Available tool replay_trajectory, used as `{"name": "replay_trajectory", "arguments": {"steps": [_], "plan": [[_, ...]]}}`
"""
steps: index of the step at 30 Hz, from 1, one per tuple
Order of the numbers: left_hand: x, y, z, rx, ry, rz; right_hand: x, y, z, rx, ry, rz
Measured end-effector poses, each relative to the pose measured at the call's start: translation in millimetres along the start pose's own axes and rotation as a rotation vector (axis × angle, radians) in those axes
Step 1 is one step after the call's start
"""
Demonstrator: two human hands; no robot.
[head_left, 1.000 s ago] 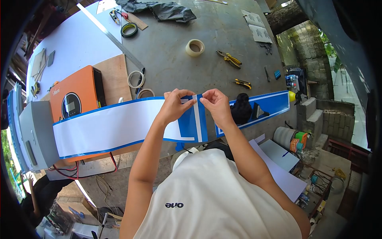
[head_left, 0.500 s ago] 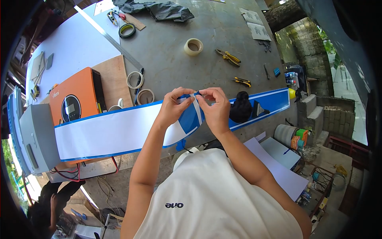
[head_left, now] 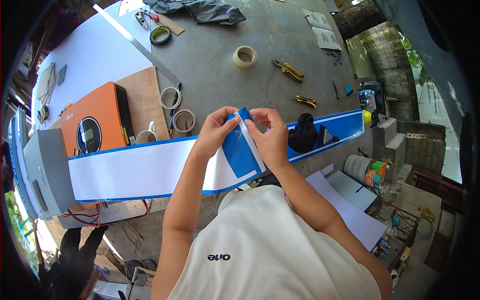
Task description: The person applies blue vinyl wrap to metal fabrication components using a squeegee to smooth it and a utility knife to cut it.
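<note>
A long blue sheet (head_left: 240, 153) with white border lines, its left stretch showing a plain white face (head_left: 135, 172), lies across the table's near side. Its middle is lifted and bent up between my hands. My left hand (head_left: 218, 131) pinches the top edge of the lifted part, thumb against fingers. Close by, my right hand (head_left: 270, 136) grips the same edge at the blue corner, its fingers curled. Just right of that hand, a bunched black cloth (head_left: 303, 134) and a black squeegee-like tool (head_left: 327, 137) rest on the sheet's blue right end.
An orange box (head_left: 95, 120), a white mug (head_left: 146, 134) and tape rolls (head_left: 184, 121) stand behind the sheet. Further back are clear tape (head_left: 244, 57), pliers (head_left: 288, 70), a yellow cutter (head_left: 305, 101) and a steel ruler (head_left: 140, 47). Another person (head_left: 75, 260) is at lower left.
The lifted part of the blue sheet has straightened and stands higher between my hands, showing more blue. Both hands stay at its top edge. The person at lower left has shifted.
</note>
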State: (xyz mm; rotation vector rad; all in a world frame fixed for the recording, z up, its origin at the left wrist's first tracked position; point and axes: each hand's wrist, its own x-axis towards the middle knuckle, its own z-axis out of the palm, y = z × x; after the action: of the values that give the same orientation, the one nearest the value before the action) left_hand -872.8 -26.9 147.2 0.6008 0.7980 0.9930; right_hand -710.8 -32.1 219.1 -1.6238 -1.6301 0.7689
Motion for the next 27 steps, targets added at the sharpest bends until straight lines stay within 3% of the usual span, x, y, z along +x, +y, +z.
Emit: {"name": "replay_trajectory", "arguments": {"steps": [1, 4, 19, 27], "plan": [[0.1, 0.6, -1.5, -0.001, 0.000, -0.001, -0.1, 0.5, 0.2, 0.107, -0.053, 0.164], [1.6, 1.1, -6.2, -0.020, -0.009, -0.016, 0.8, -0.2, -5.8, 0.241, -0.134, 0.325], [6.2, -0.6, -13.9, -0.167, -0.018, -0.029, 2.6, -0.5, -8.5, 0.351, -0.134, 0.365], [4.1, 2.3, -26.7, 0.101, -0.016, -0.027, 7.8, 5.0, -11.8, 0.344, -0.096, 0.405]]}}
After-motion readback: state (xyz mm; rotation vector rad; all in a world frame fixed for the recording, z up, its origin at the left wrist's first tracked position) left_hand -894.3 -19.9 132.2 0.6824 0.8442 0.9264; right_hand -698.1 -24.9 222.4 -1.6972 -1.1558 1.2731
